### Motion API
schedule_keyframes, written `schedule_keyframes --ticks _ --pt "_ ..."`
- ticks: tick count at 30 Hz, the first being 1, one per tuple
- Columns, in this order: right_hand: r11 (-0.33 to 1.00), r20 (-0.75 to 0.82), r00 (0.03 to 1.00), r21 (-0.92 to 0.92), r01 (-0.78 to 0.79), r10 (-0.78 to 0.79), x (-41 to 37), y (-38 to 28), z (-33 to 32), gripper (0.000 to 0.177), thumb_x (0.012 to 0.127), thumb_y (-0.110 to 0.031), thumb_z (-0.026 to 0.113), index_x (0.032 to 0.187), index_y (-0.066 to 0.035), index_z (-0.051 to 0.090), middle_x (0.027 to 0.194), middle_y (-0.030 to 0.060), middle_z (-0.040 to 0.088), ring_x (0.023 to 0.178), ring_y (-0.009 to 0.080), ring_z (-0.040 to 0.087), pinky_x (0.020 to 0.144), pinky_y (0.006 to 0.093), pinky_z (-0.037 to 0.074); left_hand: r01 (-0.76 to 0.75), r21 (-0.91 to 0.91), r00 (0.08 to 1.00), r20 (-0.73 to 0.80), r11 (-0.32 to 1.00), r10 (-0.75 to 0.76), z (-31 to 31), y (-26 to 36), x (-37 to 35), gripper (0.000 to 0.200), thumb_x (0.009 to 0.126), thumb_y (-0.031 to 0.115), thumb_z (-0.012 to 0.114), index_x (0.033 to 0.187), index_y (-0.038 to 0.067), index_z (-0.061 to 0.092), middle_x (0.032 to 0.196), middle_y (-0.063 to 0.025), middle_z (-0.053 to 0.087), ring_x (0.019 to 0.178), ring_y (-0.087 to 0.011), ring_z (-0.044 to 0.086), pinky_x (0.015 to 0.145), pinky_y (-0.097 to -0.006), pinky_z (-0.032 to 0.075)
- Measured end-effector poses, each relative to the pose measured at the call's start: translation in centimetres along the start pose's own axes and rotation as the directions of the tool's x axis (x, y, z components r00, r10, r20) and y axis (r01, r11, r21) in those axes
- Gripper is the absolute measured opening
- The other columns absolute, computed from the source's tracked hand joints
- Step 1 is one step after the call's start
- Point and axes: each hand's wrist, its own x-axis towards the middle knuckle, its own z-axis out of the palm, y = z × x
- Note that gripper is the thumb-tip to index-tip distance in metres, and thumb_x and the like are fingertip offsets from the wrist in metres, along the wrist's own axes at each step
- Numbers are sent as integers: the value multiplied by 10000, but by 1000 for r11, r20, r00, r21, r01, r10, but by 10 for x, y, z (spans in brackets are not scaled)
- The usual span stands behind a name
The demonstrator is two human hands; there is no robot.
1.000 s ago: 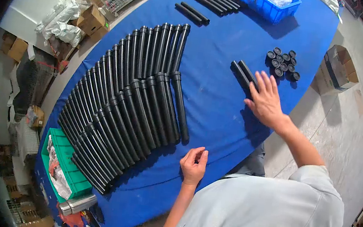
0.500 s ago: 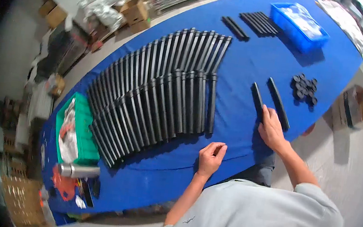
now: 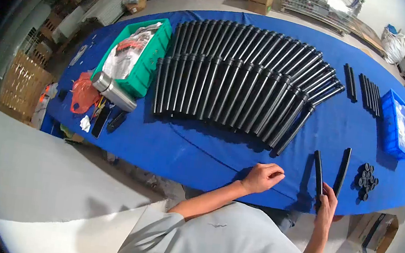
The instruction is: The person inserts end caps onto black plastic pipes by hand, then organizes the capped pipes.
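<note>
Right hand (image 3: 326, 201) holds black tube (image 3: 318, 172) near table edge (image 3: 276, 202)

The right hand (image 3: 325, 206) is gripping a black tube (image 3: 317, 173); a second tube (image 3: 343, 169) is lying to its right, near clustered black caps (image 3: 365, 182). The left hand (image 3: 262, 178) is holding its fingers curled. Farther left, capped tubes (image 3: 221, 91) are lying in two rows.

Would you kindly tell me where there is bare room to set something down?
Bare blue cloth lies between the black tube rows and the tube in the right hand, and along the near edge left of the left hand. Crowded: the left end, with green bin, flask and red bag.
</note>
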Motion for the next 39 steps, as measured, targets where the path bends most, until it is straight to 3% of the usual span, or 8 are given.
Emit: schedule_keyframes --ticks 5,7,8,11,17,21,28,39 --pt "977 330 927 -171 -125 177 -17 -34 -24 430 812 -37 508 1197 40 683 889 24 658 679 83 544 555 246 424 -478 248 879 127 843 460 -8 52 -5 500 782 145 807 1242 74 624 1272 -118 643 1207 -306 617 1001 -442 525" --pt "986 494 868 -112 126 -55 -10 -17 -11 348 832 -105 617 1143 25 704 822 10 652 723 79 579 596 263 447 -540 341 839 294 769 459 -9 86 -1 600 750 174 829 1293 85 589 1345 -113 603 1235 -285 597 1003 -444 511" --pt "989 567 812 -116 -89 140 -12 -39 0 300 857 -141 641 1099 26 702 827 7 661 721 87 582 604 276 457 -518 358 847 344 777 406 -4 88 1 572 754 174 818 1275 82 603 1278 -113 632 1171 -286 622 954 -438 516" --pt "990 609 791 -137 25 64 -10 -32 27 255 918 -179 599 1064 4 699 757 44 654 646 113 596 558 297 467 -352 470 881 458 809 118 1 60 -5 446 779 149 768 1203 72 654 1030 -105 690 949 -294 663 794 -420 496" --pt "795 -47 854 -396 460 -518 19 -11 -29 236 900 -260 706 961 -32 705 850 171 681 779 307 683 697 399 540 -312 660 924 379 684 55 -59 40 -16 368 807 126 729 1163 56 670 987 -97 683 935 -300 641 810 -435 477" --pt "305 -198 567 -947 99 -800 57 -1 -113 315 849 -325 764 964 -63 631 908 141 606 832 319 646 726 464 532 -276 706 952 293 653 86 -64 17 -30 390 802 124 728 1174 32 656 1078 -125 672 1014 -328 618 890 -452 460" --pt "416 -525 767 -831 -369 -369 84 24 -142 675 810 -681 685 875 -9 681 888 187 730 845 359 732 711 467 590 -251 744 968 197 619 156 -54 11 -42 360 777 99 694 1130 31 673 1075 -132 672 1046 -329 625 950 -455 451" --pt "543 -603 699 -760 -357 -384 109 56 -134 426 862 -427 723 883 -6 663 916 196 724 799 397 718 704 484 582 -260 737 965 187 624 182 -56 7 -42 357 788 100 664 1140 43 678 1081 -113 688 1027 -323 640 941 -463 468"
